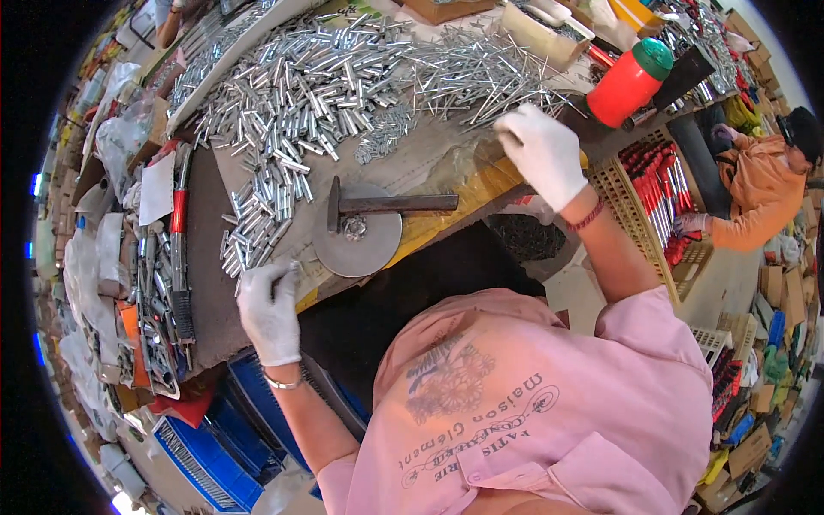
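My left hand [270, 315], in a white glove, is at the bench's near edge beside a spread of short silver metal tubes [262, 219]. Its fingers are curled together; a small greyish bit shows at the fingertips, too small to name. Farther right, my white-gloved right hand [542, 156] hovers by a heap of long thin metal pins [481, 73], its fingers bent and pressed together. Whatever it may hold is hidden. Between the hands lies a hammer [399, 203] across a round grey metal disc [365, 249]. Small metal parts [386, 133] form a pile beyond the disc.
A red bottle with a green lid [631, 83] stands at the far right. Tools [159, 300] crowd the left side. Blue bins [215, 455] sit below. A yellow crate [639, 219] borders the right, where another person in orange [760, 184] handles red-handled items.
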The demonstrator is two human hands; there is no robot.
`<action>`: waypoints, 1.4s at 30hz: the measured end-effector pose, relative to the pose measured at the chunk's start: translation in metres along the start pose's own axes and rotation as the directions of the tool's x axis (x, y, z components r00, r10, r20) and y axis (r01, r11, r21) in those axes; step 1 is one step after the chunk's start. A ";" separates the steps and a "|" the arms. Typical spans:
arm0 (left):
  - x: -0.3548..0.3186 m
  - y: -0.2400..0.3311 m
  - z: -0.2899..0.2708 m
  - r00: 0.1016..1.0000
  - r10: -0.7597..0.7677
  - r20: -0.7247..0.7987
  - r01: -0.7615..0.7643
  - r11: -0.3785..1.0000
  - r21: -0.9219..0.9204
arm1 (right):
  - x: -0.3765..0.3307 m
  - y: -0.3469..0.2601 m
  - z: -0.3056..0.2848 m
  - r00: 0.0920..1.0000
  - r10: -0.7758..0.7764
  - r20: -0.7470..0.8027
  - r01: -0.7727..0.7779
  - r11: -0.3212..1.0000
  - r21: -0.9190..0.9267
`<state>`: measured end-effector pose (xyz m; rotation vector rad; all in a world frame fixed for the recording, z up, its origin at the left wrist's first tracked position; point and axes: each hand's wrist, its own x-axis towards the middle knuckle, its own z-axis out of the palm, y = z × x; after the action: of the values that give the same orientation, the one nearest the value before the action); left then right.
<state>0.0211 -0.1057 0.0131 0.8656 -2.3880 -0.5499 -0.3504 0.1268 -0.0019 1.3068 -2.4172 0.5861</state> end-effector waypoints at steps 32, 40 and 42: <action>-0.009 0.031 0.048 0.992 0.123 -0.014 -0.124 0.977 -0.175 | -0.005 -0.141 0.024 0.805 -0.570 0.164 0.496 0.798 0.341; -0.007 0.029 0.053 0.997 0.080 0.004 -0.077 0.973 -0.218 | -0.004 -0.140 0.030 0.779 -0.605 0.163 0.536 0.778 0.327; -0.007 0.026 0.055 0.997 0.083 -0.002 -0.081 0.970 -0.228 | -0.003 -0.140 0.030 0.769 -0.625 0.133 0.556 0.757 0.343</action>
<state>-0.0193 -0.0719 -0.0180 0.6618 -2.2991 -0.7771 -0.2329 0.0453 -0.0013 2.2655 -1.9279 0.6235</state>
